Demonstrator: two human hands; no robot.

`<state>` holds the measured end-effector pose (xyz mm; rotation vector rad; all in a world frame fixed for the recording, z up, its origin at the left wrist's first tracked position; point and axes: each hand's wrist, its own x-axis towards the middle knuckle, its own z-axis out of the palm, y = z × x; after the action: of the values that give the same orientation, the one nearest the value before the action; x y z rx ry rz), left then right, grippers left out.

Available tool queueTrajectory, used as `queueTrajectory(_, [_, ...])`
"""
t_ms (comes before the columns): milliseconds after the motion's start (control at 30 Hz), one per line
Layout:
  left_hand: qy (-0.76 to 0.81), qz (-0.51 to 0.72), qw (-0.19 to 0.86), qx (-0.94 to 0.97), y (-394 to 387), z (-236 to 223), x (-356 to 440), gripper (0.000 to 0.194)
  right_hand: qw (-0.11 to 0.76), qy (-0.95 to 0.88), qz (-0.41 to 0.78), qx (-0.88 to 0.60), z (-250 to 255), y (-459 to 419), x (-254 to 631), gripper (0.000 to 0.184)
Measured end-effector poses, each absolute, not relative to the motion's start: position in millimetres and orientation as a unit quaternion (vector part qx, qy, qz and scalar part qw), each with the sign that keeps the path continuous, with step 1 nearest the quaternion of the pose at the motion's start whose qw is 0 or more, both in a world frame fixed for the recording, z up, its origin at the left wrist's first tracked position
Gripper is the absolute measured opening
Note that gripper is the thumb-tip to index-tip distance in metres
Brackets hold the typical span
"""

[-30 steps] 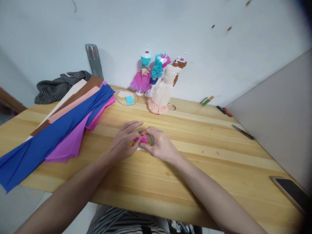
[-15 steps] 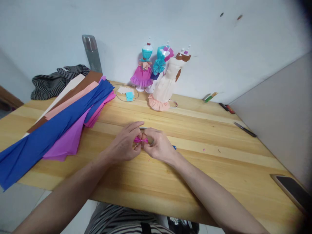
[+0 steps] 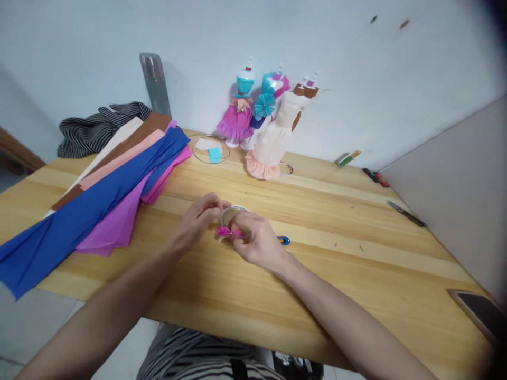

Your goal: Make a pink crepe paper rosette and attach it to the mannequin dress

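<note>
A pink paper bow (image 3: 225,232), gathered at its middle, sits at the near side of a thin pale ring (image 3: 233,207) just above the table. My right hand (image 3: 257,238) is closed, its thumb and fingers pinching the bow's right part and the ring. My left hand (image 3: 204,215) has its thumb and forefinger bent together at the ring's upper left edge; the exact contact is too small to make out. A blue clip-like piece (image 3: 284,240) lies just right of my right wrist, partly hidden by it.
Long crepe paper sheets (image 3: 119,182) cover the table's left side. Small dress forms in paper dresses (image 3: 271,140) stand by the wall. A grey bottle (image 3: 156,87) stands behind a striped cloth (image 3: 99,132). At right lie a knife (image 3: 407,214) and a phone (image 3: 479,314).
My left hand has drawn back from the bow to the ring's upper left edge, so more of the ring and bow shows. The right hand keeps its pinch. The view has shifted slightly.
</note>
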<state>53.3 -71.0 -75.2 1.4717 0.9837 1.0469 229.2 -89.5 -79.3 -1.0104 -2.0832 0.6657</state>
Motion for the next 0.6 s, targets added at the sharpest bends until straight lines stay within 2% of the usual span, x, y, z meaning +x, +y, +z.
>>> queueTrajectory(133, [0.498, 0.503, 0.479, 0.519, -64.4, -72.9, 50.2, 0.017, 0.414, -0.706, 0.326, -0.473, -74.8, -89.1, 225.2, 0.011])
queueTrajectory(267, [0.511, 0.41, 0.522, 0.546, -69.1, -63.3, 55.5, 0.02, 0.449, -0.636, 0.349, -0.522, -79.2, -85.6, 222.9, 0.017])
queueTrajectory(400, [0.474, 0.351, 0.59, 0.552, -73.2, -66.6, 62.1, 0.022, 0.467, -0.617, 0.364, -0.518, -88.3, -85.0, 220.8, 0.016])
queueTrajectory(600, [0.447, 0.355, 0.636, 0.52, -70.5, -79.7, 61.3, 0.029, 0.471, -0.604, 0.404, -0.499, -91.8, -87.0, 218.3, 0.017])
